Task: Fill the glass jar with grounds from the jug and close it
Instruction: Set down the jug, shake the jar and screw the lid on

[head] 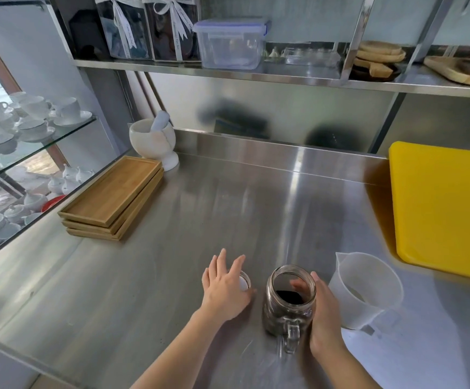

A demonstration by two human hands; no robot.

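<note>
Steel tabletop [172, 262] spreads before me. My right hand [325, 313] wraps around the side of the open glass jar [288, 301], dark grounds inside. My left hand [225, 287] hovers with fingers spread over the white lid [244, 282], gripping nothing. Just right of the jar stands the plastic jug [366, 287].

Bright daylight glares off the steel counter [228, 197] (edges bend, wide-angle).

Counter [228, 209] open through the middle, back to the wall. Left side blocked by stacked wooden trays [113, 196] and mortar [155, 141]; yellow board [444, 211] on the right. Near edge crowded: jar [288, 301], jug [366, 290] just beside it, little gap between.
</note>
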